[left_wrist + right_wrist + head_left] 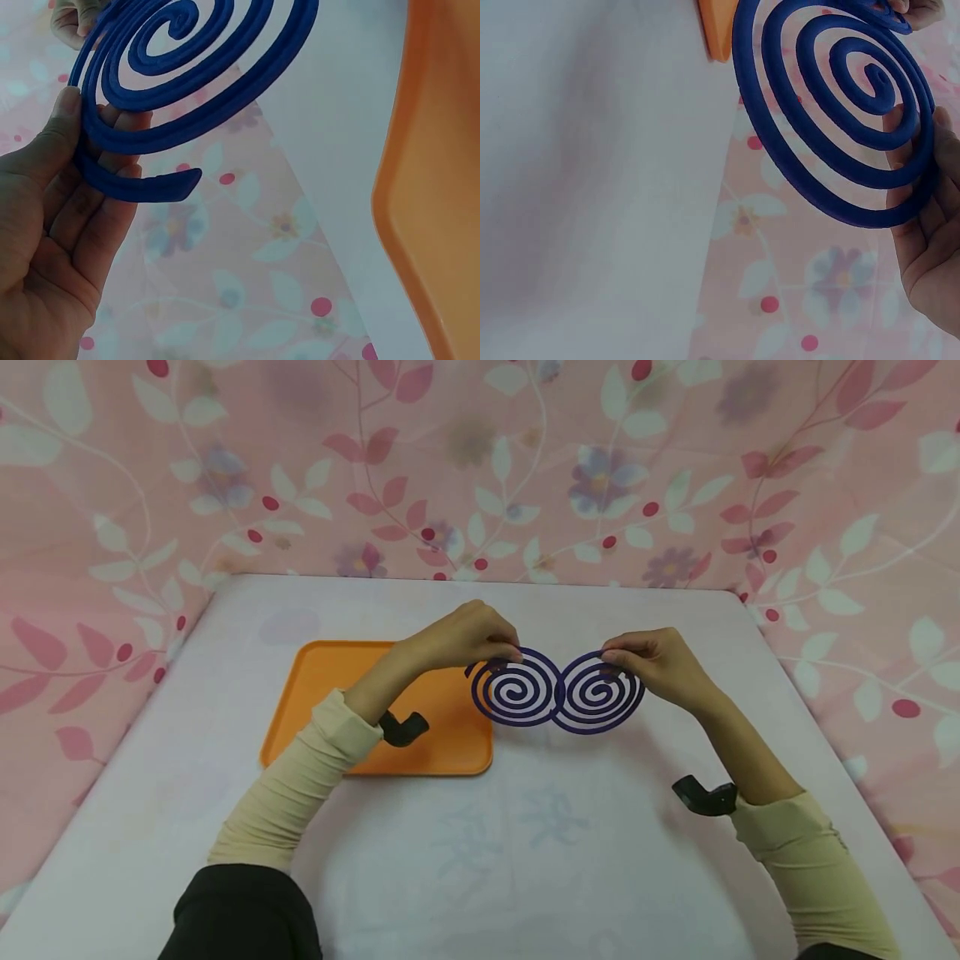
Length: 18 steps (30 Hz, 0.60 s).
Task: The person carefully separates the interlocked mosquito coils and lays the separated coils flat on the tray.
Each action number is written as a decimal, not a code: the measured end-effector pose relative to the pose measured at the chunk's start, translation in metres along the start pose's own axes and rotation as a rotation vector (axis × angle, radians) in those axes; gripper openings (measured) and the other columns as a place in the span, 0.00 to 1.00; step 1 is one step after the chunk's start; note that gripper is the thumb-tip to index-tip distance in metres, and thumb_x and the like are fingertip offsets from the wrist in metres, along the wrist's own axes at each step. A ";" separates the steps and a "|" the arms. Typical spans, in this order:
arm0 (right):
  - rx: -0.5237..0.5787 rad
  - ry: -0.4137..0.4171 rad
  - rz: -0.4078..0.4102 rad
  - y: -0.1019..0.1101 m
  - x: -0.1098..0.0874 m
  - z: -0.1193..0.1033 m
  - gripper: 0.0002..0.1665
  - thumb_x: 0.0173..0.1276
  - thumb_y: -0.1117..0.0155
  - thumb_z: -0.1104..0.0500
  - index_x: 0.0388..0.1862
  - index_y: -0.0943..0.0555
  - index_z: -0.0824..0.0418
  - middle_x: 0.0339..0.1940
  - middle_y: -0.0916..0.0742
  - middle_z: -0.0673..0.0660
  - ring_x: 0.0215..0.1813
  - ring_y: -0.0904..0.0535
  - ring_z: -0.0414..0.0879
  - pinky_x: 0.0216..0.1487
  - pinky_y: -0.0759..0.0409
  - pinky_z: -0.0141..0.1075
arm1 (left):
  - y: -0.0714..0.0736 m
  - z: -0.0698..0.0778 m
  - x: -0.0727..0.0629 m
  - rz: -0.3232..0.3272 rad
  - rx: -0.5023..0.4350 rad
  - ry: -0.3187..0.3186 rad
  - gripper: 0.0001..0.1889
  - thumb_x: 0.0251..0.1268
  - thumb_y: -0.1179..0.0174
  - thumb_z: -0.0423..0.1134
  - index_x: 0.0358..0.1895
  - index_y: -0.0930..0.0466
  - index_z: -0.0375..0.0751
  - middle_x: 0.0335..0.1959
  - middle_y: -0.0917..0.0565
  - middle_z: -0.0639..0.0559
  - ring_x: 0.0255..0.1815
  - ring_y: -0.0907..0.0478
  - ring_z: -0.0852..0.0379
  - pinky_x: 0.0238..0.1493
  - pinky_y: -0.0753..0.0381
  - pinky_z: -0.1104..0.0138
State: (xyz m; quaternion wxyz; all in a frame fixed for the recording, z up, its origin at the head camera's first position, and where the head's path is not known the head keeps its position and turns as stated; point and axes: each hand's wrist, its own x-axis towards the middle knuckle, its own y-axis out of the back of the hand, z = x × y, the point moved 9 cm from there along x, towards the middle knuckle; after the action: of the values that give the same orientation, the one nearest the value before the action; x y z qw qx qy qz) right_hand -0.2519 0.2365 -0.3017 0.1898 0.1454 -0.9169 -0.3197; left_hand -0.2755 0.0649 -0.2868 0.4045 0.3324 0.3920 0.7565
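Both forearms reach in from the lower corners of the head view, pale sleeves turned back, and the 2 hands meet near the centre of the frame, raised above the white counter [570, 877]. The left hand [474, 635] arches over from the left, wrist bent and knuckles up; its thumb and fingers pinch the rim of the left spiral [142, 100], a dark blue coil whose loose end sticks out past the fingers in the left wrist view. The right hand [662, 664] comes in from the right, thumb towards the middle, and pinches the right spiral [883, 91] at its upper right edge, with fingers behind the coil and thumb in front. Neither hand is spread wide. The 2 spirals are held side by side, flat faces towards the head camera, their rims overlapping at the centre of that view. Behind the left spiral and left forearm, the orange tray [420, 753] lies left of centre on the counter. Pink floral cloth [480, 460] fills the top of the frame and both sides.
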 end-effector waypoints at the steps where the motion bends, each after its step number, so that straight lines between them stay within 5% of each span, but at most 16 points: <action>1: -0.010 0.000 0.008 0.001 0.000 0.000 0.09 0.62 0.40 0.66 0.39 0.17 0.70 0.30 0.14 0.64 0.28 0.19 0.33 0.35 0.22 0.22 | 0.001 0.000 -0.001 0.006 -0.004 0.001 0.08 0.61 0.41 0.40 0.31 0.16 0.39 0.23 0.18 0.53 0.22 0.27 0.63 0.29 0.26 0.73; 11: -0.011 -0.008 0.025 0.003 0.000 0.003 0.09 0.62 0.40 0.66 0.39 0.17 0.70 0.30 0.14 0.64 0.28 0.19 0.33 0.35 0.22 0.21 | 0.013 -0.013 -0.022 0.071 0.022 0.073 0.08 0.61 0.41 0.40 0.32 0.15 0.39 0.23 0.17 0.52 0.20 0.26 0.63 0.27 0.26 0.73; 14: -0.013 -0.020 0.030 0.003 -0.001 0.004 0.09 0.62 0.40 0.65 0.38 0.17 0.69 0.30 0.14 0.64 0.28 0.19 0.32 0.35 0.22 0.21 | 0.015 -0.014 -0.037 0.102 0.144 0.122 0.08 0.60 0.40 0.41 0.32 0.15 0.41 0.22 0.17 0.52 0.19 0.26 0.61 0.26 0.26 0.71; 18: -0.007 -0.020 0.027 0.003 -0.001 0.006 0.09 0.62 0.40 0.65 0.39 0.17 0.69 0.31 0.14 0.64 0.28 0.19 0.33 0.35 0.22 0.21 | 0.012 -0.007 -0.061 0.154 0.434 0.126 0.09 0.59 0.39 0.42 0.27 0.19 0.41 0.16 0.20 0.53 0.14 0.31 0.59 0.18 0.32 0.70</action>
State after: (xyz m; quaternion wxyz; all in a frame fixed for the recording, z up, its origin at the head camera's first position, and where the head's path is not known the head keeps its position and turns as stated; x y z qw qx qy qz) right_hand -0.2537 0.2426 -0.3041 0.1855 0.1295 -0.9194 -0.3216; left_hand -0.2583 0.0053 -0.2913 0.2393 0.3927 0.5434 0.7023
